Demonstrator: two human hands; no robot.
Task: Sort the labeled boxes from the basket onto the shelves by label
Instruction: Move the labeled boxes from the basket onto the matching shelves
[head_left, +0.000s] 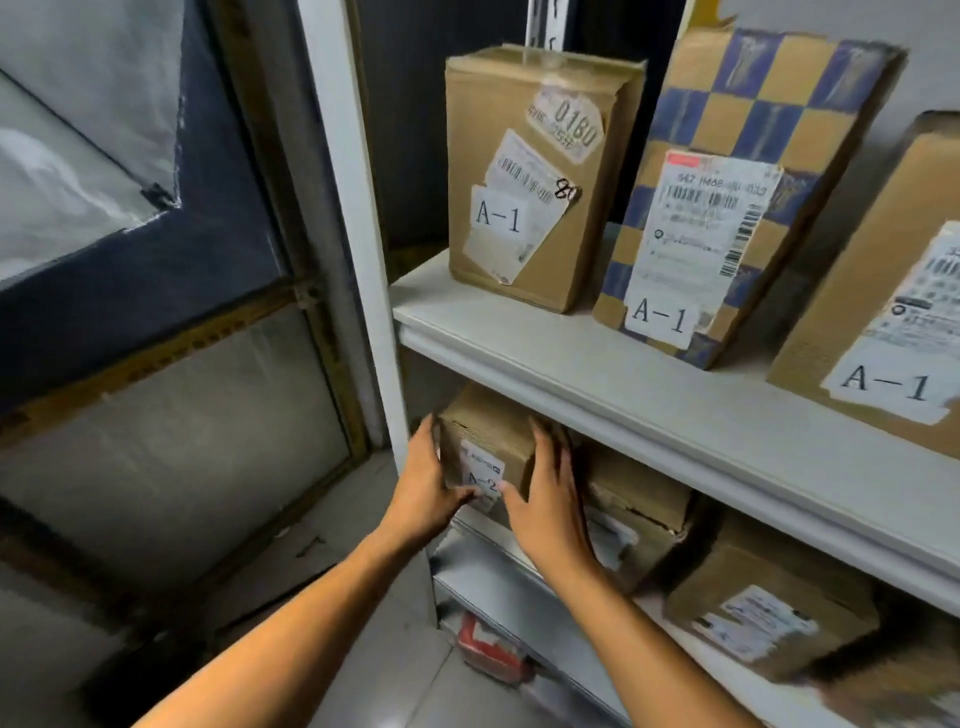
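A small brown box labeled A-2 (485, 447) stands at the left end of the second shelf (519, 558), just under the upper shelf board (597, 364). My left hand (428, 480) grips its left side and my right hand (545, 493) presses its right side. On the upper shelf stand three boxes labeled A-1: a plain brown one (530, 176), a blue-checked one (737, 197) leaning left, and a brown one (883, 322) cut off at the right edge. The basket is out of view.
Two more brown boxes (641, 514) (769, 623) sit on the second shelf to the right of my hands. A red and white package (491, 652) lies on a lower level. The white shelf post (353, 208) rises at left, beside a dark-framed panel.
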